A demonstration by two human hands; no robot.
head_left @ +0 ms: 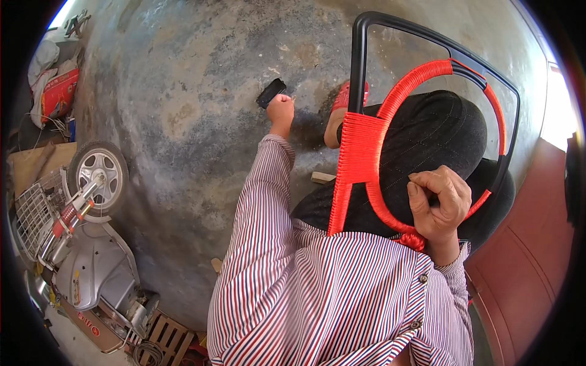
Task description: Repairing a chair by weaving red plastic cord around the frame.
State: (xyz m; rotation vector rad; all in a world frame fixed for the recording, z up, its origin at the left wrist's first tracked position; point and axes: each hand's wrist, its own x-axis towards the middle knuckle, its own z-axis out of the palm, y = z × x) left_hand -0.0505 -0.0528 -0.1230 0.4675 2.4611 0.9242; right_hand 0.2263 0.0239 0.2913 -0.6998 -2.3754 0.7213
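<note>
A black tubular frame [360,61] with a ring inside it leans across my lap. Red cord [360,146] is wound tightly over its lower left side and round much of the ring. My right hand [441,201] is in front of the ring's lower right part, its fingers curled and thumb close to the forefinger; anything thin between them is too small to see. A bundle of red cord [412,240] lies below it. My left hand [281,113] reaches out over the floor, closed, beside a small black object [271,91] whose kind is unclear.
At the left is a silver scooter [97,268] with a front wheel [99,177] and wire basket [33,210]. A red package [60,91] stands behind it, and a wooden slatted crate [165,338] lower down. A small wood piece [322,177] lies near my foot. A reddish door [519,244] stands right.
</note>
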